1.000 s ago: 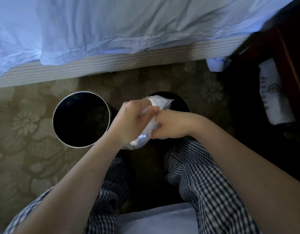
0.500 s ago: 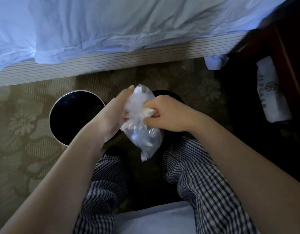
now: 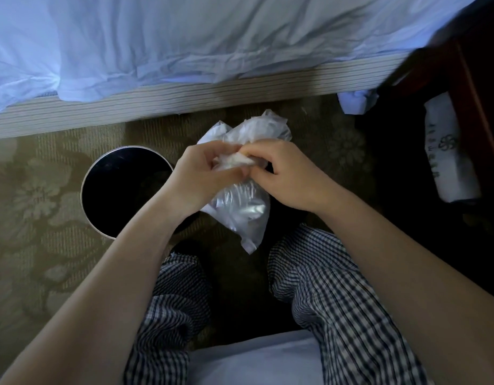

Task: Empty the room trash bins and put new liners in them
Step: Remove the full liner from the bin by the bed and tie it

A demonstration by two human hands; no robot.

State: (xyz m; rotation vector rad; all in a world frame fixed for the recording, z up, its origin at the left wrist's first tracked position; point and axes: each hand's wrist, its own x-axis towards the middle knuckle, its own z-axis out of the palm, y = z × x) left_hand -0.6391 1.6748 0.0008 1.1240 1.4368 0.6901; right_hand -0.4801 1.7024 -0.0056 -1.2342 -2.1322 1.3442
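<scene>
A thin clear plastic liner (image 3: 241, 209) hangs crumpled between my two hands, above the carpet and my knees. My left hand (image 3: 201, 173) and my right hand (image 3: 282, 173) pinch its bunched middle, fingertips close together. Part of the liner sticks up past my fingers and part droops below. A round black trash bin (image 3: 121, 190) with a silver rim stands on the floor left of my hands, its inside dark. A second dark bin shape lies mostly hidden behind my hands and the liner.
A bed with a pale blue sheet (image 3: 212, 37) and a striped base (image 3: 184, 95) runs across the top. A dark wooden nightstand (image 3: 468, 79) stands at the right with a white printed packet (image 3: 448, 154). Patterned carpet (image 3: 32, 245) covers the floor.
The liner has unfolded further: more of it sticks up above my fingers and it hangs longer below. Both hands have shifted slightly and still work at its bunched middle.
</scene>
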